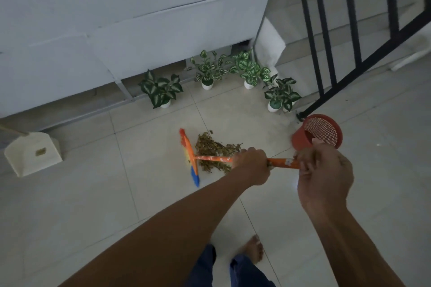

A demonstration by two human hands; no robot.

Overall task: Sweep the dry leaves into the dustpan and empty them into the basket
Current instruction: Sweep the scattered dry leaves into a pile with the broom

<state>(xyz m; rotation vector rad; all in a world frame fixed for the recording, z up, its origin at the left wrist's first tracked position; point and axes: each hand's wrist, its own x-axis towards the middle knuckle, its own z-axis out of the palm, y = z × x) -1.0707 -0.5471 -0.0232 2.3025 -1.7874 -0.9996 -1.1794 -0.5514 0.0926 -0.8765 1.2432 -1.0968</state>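
Observation:
A pile of dry brown leaves (213, 148) lies on the tiled floor in the middle of the head view. An orange broom (190, 155) with a blue-tipped head rests on the pile's left edge, its handle crossing over the leaves. My left hand (253, 165) grips the handle midway, and my right hand (325, 177) holds its upper end. A cream dustpan (33, 154) stands at the far left, well apart from the leaves. The red mesh basket (320, 131) stands just right of the pile, behind my right hand.
Several small potted plants (207, 72) in white pots line the wall base behind the leaves. A black metal stair railing (326, 53) rises at the right, its foot beside the basket. My bare foot (253, 249) is on the tiles below the hands.

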